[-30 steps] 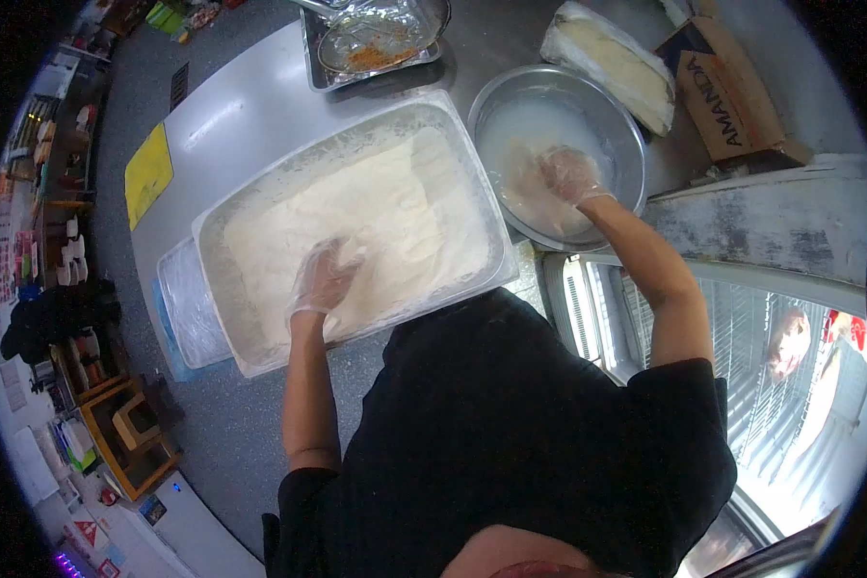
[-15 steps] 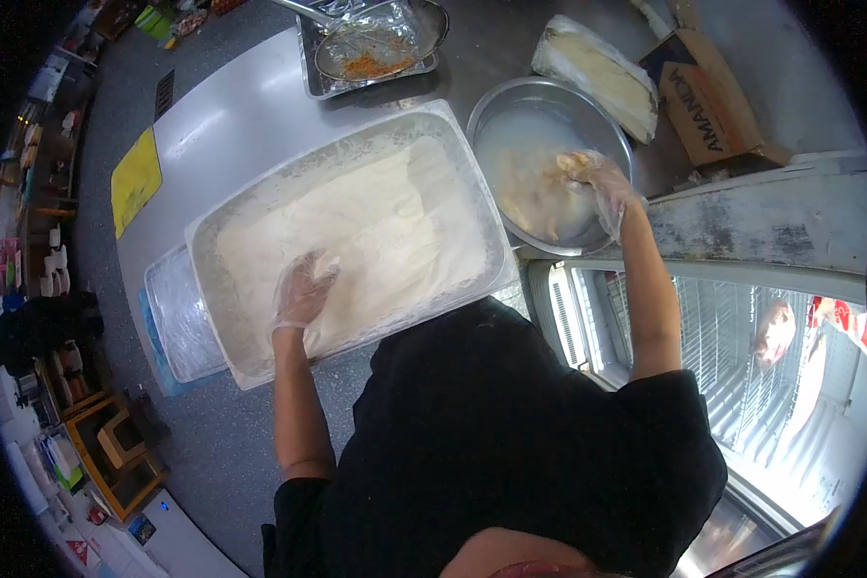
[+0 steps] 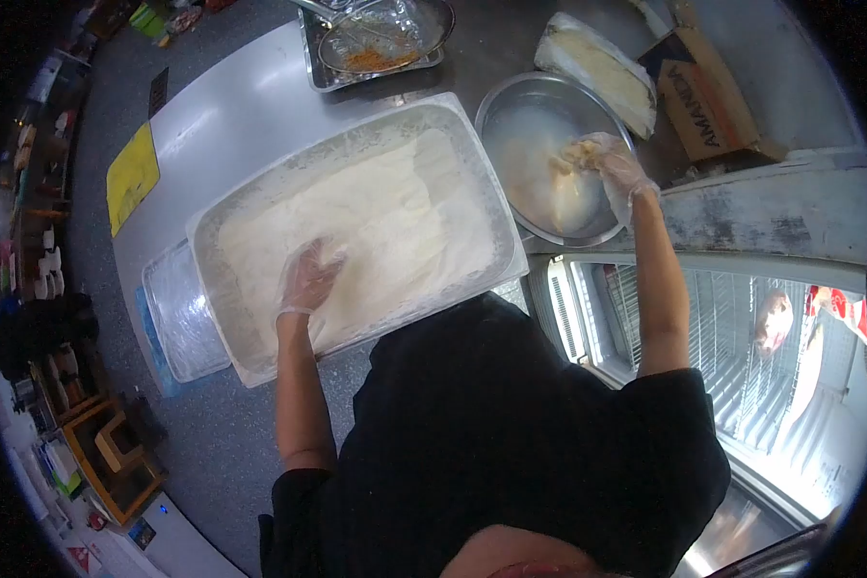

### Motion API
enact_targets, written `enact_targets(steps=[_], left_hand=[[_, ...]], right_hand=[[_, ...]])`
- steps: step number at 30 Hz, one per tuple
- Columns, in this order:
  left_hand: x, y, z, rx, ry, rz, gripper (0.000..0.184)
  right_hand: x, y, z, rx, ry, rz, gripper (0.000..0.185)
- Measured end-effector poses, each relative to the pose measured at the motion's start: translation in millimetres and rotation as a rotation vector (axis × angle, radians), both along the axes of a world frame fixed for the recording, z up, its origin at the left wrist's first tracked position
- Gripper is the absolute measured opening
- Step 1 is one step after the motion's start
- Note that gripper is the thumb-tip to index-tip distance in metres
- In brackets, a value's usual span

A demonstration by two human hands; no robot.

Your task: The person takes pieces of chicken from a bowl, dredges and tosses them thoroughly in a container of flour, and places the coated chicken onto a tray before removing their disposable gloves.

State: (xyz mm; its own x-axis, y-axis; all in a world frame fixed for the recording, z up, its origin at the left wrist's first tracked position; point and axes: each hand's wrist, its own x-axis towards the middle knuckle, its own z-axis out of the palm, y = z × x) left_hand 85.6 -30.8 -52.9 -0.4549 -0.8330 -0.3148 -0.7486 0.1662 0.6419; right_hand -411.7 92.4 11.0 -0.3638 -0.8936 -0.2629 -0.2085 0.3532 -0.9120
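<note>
Clear plastic gloves cover both of my hands. My left hand [image 3: 313,276] rests in the white flour [image 3: 376,226] of a large rectangular tub [image 3: 202,289], fingers apart and dusted at the tips, holding nothing. To the right, my right hand [image 3: 615,166] is over a round metal bowl [image 3: 491,106] of cloudy liquid. It is closed on a pale, wet piece of raw chicken [image 3: 576,154], which hangs partly over the liquid. More pale pieces [image 3: 530,178] lie in the bowl, blurred under the surface.
Behind the tub is a foil-lined metal tray [image 3: 328,82] with a strainer [image 3: 380,60] on it. A plastic-wrapped block [image 3: 597,72] and a cardboard box [image 3: 708,101] stand beyond the bowl. An open, lit fridge [image 3: 722,347] is at right; a yellow cloth [image 3: 133,180] lies left.
My right hand has lifted slightly within the bowl, and the chicken now shows more above the liquid. My left hand has shifted a little up in the flour. The view has moved slightly.
</note>
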Motion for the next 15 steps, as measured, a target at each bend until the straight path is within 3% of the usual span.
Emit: enact_targets(steps=[2,4,8,10,15], left_hand=[[-2,-1,-5,-0.038,0.074,-0.056,0.045],[-6,-2,-7,-0.058,0.056,-0.05,0.045],[-4,-1,0,-0.084,0.009,-0.034,0.044],[0,2,9,-0.027,0.04,0.027,0.043],[25,0,5,0.005,0.006,0.129,0.043]], right_hand=[[-2,-1,-2,0.01,-0.016,0.017,0.032],[11,-5,7,0.242,0.521,0.061,0.027],[-17,-1,-33,0.059,0.721,0.238,0.026],[-2,-1,-25,0.082,-0.193,-0.182,0.029],[61,-14,35,-0.01,-0.13,0.018,0.035]])
